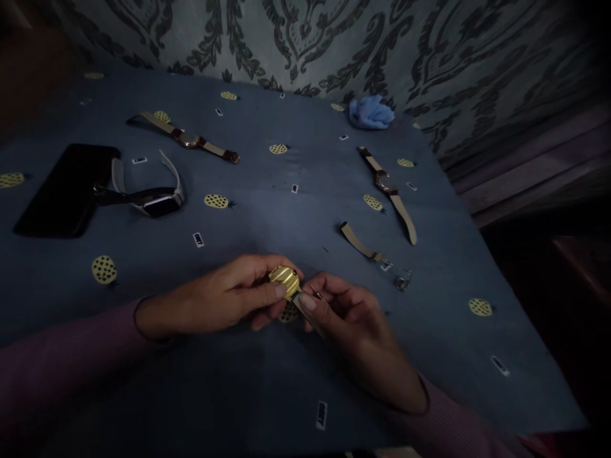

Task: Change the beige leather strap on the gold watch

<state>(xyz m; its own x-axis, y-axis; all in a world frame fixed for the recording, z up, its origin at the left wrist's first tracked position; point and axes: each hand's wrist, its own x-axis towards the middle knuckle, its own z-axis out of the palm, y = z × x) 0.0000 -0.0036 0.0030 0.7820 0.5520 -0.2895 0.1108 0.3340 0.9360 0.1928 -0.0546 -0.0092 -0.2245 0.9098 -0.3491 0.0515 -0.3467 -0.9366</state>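
Note:
A gold-coloured watch case (285, 280) is gripped between the thumb and fingers of my left hand (224, 294). My right hand (351, 318) pinches a pale watch strap (300, 305) where it meets the lower right edge of the case. A thin, dark, pointed tool (317, 293) also sticks out from between my right fingers; most of it is hidden. Right of my hands, a separate strap piece (359, 243) with a metal clasp (402, 280) lies on the cloth.
A blue pineapple-print cloth (267, 222) covers the table. One wristwatch (189, 139) lies at the back left, another (384, 181) at the right. Left are a dark phone (69, 191) and a smartwatch (161, 205). A crumpled blue cloth (371, 112) sits by the patterned wall (305, 38).

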